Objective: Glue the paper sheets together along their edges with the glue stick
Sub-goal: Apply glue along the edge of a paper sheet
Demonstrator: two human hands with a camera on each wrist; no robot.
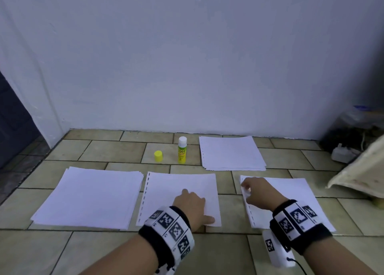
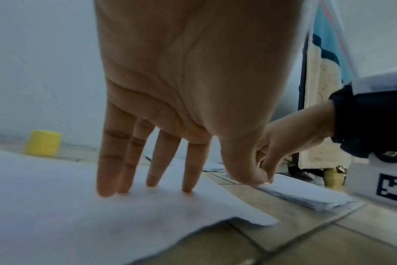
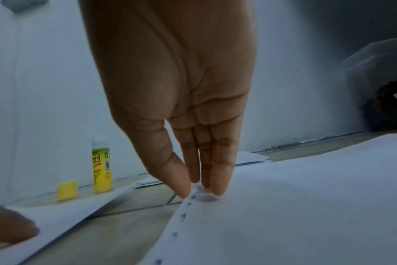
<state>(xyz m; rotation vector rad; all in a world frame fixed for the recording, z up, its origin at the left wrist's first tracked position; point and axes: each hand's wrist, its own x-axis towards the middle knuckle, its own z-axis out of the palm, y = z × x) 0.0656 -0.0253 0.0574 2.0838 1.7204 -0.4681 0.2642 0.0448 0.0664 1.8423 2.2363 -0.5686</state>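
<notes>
Paper lies on a tiled floor: a left stack [image 1: 89, 197], a single middle sheet [image 1: 178, 183] with a punched left edge, a right stack [image 1: 291, 191] and a back stack [image 1: 230, 153]. My left hand [image 1: 192, 202] [image 2: 147, 179] rests flat on the middle sheet, fingers straight. My right hand [image 1: 249, 189] [image 3: 200, 188] pinches the punched left edge of the right stack's top sheet [image 3: 283, 206] between thumb and fingers. The uncapped glue stick [image 1: 182, 150] [image 3: 101, 170] stands upright near the wall. Its yellow cap [image 1: 158, 156] [image 2: 43, 142] [image 3: 67, 190] sits just left of it.
The white wall runs close behind the glue stick and the back stack. A cream cushion [image 1: 359, 175] juts in at the right. Behind it are a white plug [image 1: 342, 153] and dark clutter [image 1: 357, 129]. A dark doorway [image 1: 12, 119] opens at far left.
</notes>
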